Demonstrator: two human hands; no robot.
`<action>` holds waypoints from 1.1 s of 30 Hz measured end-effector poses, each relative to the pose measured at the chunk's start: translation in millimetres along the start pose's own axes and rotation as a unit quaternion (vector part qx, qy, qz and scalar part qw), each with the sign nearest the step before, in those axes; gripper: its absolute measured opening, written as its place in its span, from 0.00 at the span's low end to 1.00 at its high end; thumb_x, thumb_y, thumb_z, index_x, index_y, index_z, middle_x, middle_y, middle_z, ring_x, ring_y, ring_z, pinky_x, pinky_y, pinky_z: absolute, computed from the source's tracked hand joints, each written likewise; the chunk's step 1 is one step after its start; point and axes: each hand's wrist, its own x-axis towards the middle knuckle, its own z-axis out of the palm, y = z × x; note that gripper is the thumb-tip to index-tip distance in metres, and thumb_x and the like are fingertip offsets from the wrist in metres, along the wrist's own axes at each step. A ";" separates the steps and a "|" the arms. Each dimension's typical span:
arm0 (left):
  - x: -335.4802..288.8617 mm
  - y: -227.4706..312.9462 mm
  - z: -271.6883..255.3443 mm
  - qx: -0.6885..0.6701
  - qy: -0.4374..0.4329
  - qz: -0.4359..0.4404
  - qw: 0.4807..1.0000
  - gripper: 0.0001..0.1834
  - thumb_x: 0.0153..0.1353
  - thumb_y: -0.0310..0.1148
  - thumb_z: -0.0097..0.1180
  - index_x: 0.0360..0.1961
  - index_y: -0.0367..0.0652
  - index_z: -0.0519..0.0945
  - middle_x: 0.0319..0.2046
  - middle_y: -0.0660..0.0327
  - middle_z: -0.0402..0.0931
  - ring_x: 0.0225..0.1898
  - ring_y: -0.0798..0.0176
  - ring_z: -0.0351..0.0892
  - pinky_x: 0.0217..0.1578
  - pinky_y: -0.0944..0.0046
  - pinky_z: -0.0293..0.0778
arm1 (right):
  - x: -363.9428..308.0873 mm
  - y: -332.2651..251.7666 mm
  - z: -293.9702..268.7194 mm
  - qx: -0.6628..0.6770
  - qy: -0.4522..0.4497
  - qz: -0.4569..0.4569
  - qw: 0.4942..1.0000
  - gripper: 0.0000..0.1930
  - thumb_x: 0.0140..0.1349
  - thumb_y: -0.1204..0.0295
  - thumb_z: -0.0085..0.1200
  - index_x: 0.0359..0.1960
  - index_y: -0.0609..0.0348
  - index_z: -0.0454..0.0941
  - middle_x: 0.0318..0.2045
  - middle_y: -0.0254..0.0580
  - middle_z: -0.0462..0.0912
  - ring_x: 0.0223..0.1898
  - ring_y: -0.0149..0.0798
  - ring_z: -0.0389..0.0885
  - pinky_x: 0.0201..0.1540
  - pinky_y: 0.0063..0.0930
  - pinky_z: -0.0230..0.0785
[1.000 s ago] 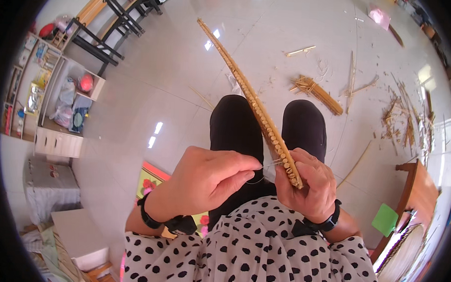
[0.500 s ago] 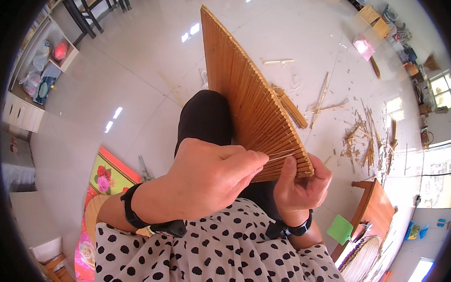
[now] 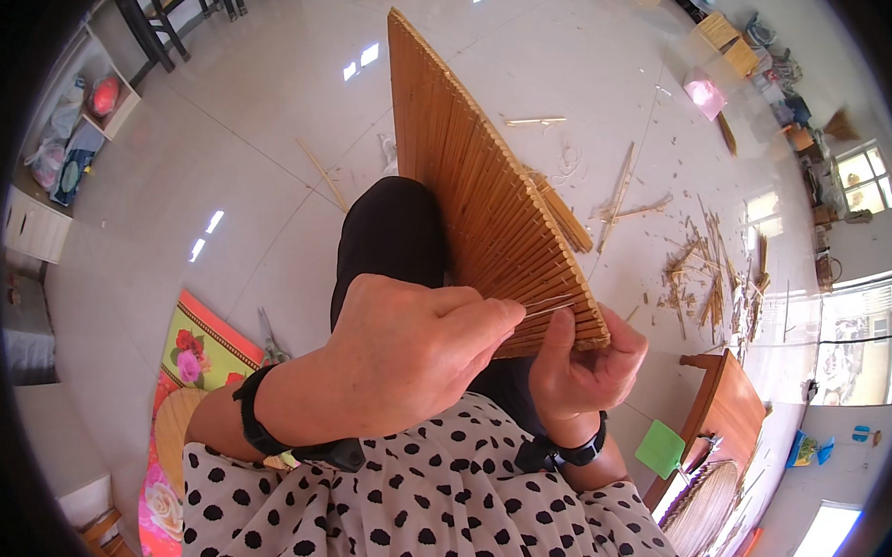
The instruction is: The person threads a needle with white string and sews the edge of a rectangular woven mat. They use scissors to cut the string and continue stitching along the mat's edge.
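A stiff brown panel of narrow straw or reed strips (image 3: 469, 171), bound along its long edge, leans upright across my dark-trousered knee. With fingers pinched, my left hand (image 3: 404, 341) holds thin, pale, needle-like pieces (image 3: 548, 305) against the panel's near end. Whether they are a needle, thread or tweezer tips I cannot tell. At the panel's lower right corner my right hand (image 3: 590, 367) is closed, thumb on the near face and fingers behind the edge. The thumb lies close to the tips of the pale pieces.
Cut straw scraps (image 3: 707, 273) and a bundle of brown strips (image 3: 566, 214) litter the tiled floor to the right. Scissors (image 3: 270, 336) lie by a floral mat (image 3: 193, 353) on the left. A wooden stool (image 3: 732, 397) and a green fly swatter (image 3: 660, 450) are at right.
The whole view has shifted slightly, with the panel and both hands a little further left in it. My grip and the pinched pieces look nearly the same.
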 end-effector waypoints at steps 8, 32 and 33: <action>-1.6 -2.3 1.7 -0.003 0.012 0.001 1.000 0.10 0.52 0.19 0.64 0.37 0.37 0.83 0.16 0.61 0.73 0.15 0.62 0.75 0.15 0.67 0.67 | 0.6 -3.3 -1.3 -0.037 -0.019 -0.005 0.999 0.17 0.52 0.79 0.68 0.40 0.68 0.72 0.32 0.49 0.87 0.28 0.29 0.84 0.31 0.20 0.76; -22.8 4.8 -25.2 0.022 -0.040 -0.062 0.997 0.11 0.53 0.20 0.63 0.39 0.38 0.82 0.15 0.60 0.71 0.12 0.64 0.69 0.13 0.68 0.61 | 1.8 -9.3 10.7 0.097 -0.119 -0.139 0.978 0.22 0.49 0.84 0.67 0.41 0.68 0.65 0.31 0.57 0.81 0.26 0.49 0.84 0.24 0.30 0.77; -24.6 4.1 -25.8 0.024 -0.042 -0.063 0.997 0.11 0.53 0.20 0.63 0.39 0.38 0.82 0.15 0.60 0.72 0.13 0.64 0.69 0.14 0.68 0.61 | -0.4 -9.6 11.3 0.088 -0.117 -0.151 0.978 0.22 0.48 0.83 0.67 0.40 0.68 0.66 0.31 0.56 0.81 0.25 0.49 0.84 0.24 0.30 0.77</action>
